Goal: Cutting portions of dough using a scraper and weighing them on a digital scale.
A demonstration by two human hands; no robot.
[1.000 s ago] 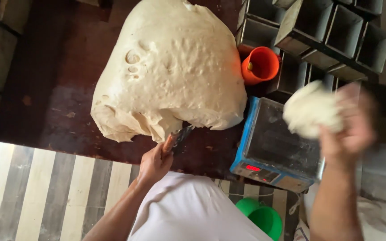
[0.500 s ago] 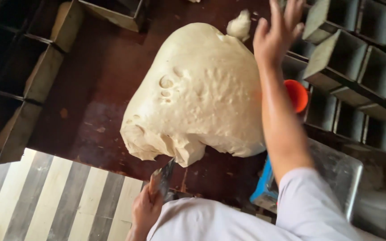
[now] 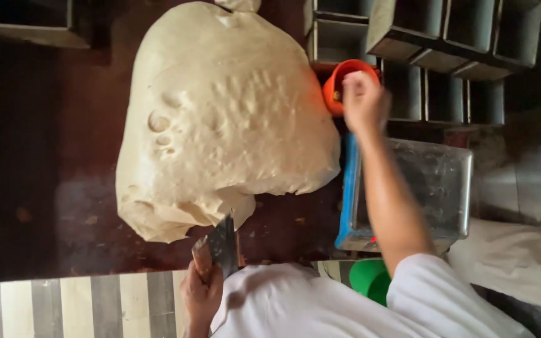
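Observation:
A big pale mound of dough [image 3: 226, 119] lies on the dark wooden table [image 3: 64, 188]. My left hand [image 3: 200, 294] grips a metal dough scraper [image 3: 220, 245] whose blade touches the near edge of the mound. Blurred by motion, my right hand [image 3: 363, 100] hovers over an orange cup [image 3: 339, 78] beside the dough, with its fingers curled; nothing shows in it. A small piece of dough [image 3: 239, 5] sits at the far end of the mound.
A blue scale with a steel platform [image 3: 430, 188] stands right of the dough, under my right forearm. Rows of dark metal loaf tins [image 3: 446, 44] fill the far right and more stand at the left. A green tub [image 3: 369, 281] is below the scale.
My right hand held a lump of dough a second ago, then reached far over the mound with spread fingers, and has now drawn back to the orange cup without it. The left hand keeps the scraper.

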